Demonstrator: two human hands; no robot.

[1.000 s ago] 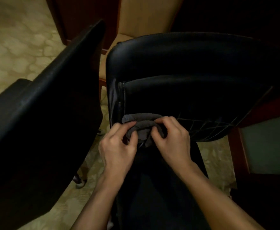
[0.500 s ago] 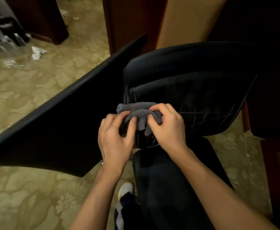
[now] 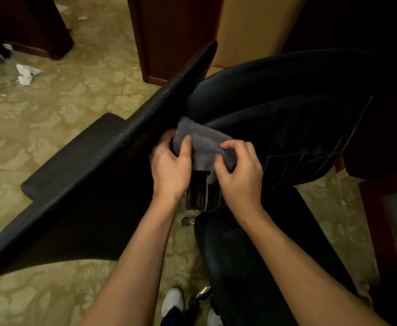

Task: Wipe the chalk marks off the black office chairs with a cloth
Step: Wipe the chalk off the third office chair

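Observation:
A grey cloth (image 3: 203, 142) is stretched between both hands over the left edge of a black office chair's backrest (image 3: 287, 118). My left hand (image 3: 170, 168) grips the cloth's left end with thumb on top. My right hand (image 3: 240, 170) pinches its right end with curled fingers. Faint white chalk lines (image 3: 303, 158) cross the lower right of that backrest. The chair's seat (image 3: 251, 255) lies below my right forearm. A second black chair (image 3: 94, 184) stands to the left, its back edge running diagonally.
Patterned beige carpet (image 3: 75, 95) spreads to the left, with crumpled paper scraps (image 3: 26, 74) and clear plastic at the far left. Dark wooden furniture (image 3: 174, 31) stands behind the chairs. A white shoe (image 3: 172, 301) and a chrome chair base part (image 3: 203, 291) show at the bottom.
The view swung left and pulled back, showing more carpet. The cloth went from bunched under both hands to spread wider, its left end lifted toward the backrest's edge.

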